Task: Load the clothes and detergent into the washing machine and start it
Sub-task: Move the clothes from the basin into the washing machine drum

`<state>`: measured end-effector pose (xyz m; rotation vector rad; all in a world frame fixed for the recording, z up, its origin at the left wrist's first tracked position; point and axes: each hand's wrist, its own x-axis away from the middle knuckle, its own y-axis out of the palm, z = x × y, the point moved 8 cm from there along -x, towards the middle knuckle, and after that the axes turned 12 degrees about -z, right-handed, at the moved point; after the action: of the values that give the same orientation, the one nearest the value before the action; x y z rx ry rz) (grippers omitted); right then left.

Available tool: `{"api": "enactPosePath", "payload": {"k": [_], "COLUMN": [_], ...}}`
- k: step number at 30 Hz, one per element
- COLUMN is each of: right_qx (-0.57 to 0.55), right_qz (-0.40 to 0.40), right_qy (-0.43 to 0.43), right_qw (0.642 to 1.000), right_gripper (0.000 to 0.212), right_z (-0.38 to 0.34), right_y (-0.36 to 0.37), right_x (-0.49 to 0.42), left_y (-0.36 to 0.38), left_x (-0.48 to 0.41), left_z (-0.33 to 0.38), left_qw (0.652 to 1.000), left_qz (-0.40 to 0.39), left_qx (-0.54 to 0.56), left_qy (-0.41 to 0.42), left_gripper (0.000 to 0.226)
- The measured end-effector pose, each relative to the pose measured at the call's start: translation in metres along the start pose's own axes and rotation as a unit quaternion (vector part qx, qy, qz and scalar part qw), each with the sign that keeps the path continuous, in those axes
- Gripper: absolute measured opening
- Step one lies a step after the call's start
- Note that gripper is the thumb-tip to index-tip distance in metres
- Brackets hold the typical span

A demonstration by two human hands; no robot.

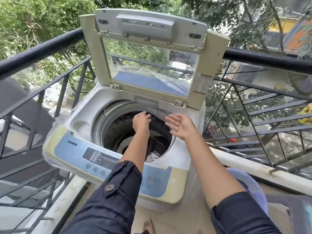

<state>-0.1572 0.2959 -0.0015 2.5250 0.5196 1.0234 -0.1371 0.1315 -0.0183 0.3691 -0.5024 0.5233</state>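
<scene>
A white top-loading washing machine (81,115) stands on a balcony with its glass lid (148,68) raised upright. Dark clothes (156,149) with a white print lie in the drum, at its near right side. My left hand (141,121) hovers over the drum opening, palm down, fingers loosely spread, holding nothing. Over the drum's right rim my right hand (181,126) is palm up, fingers apart and empty. The blue control panel (94,159) with round buttons runs along the machine's near edge, partly hidden by my left sleeve.
A black metal railing (40,51) surrounds the machine on the left, back and right. A translucent blue plastic tub (249,186) sits on the floor to the right of the machine. Trees lie beyond the railing. A foot (149,226) shows at the bottom.
</scene>
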Motion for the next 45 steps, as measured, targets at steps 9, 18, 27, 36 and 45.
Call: {"api": "enactPosePath", "payload": {"k": [9, 18, 27, 36, 45], "right_qx": [-0.023, -0.011, 0.032, 0.000, 0.041], "right_qz": [0.042, 0.066, 0.111, 0.213, 0.277], "right_qy": [-0.081, -0.046, 0.021, 0.089, 0.131], "right_qw": [0.996, 0.997, 0.993, 0.973, 0.951], "right_gripper": [0.027, 0.035, 0.024, 0.017, 0.034], "right_z": [-0.022, -0.021, -0.010, 0.058, 0.172], "right_y": [-0.073, -0.195, -0.329, -0.463, -0.573], "right_x": [0.032, 0.072, 0.094, 0.081, 0.001], "left_y": [0.066, 0.165, 0.234, 0.246, 0.244], "left_x": [0.026, 0.085, 0.080, 0.043, -0.046], "left_z": [-0.032, -0.072, -0.195, -0.331, -0.485], "left_qw": [0.999, 0.986, 0.994, 0.970, 0.937], "left_qz": [-0.020, -0.010, -0.017, -0.026, -0.061], "left_qx": [0.005, -0.032, -0.057, -0.230, -0.302], "left_qy": [0.033, 0.164, 0.087, -0.074, -0.164], "left_gripper": [0.013, 0.026, 0.023, 0.030, 0.047]}}
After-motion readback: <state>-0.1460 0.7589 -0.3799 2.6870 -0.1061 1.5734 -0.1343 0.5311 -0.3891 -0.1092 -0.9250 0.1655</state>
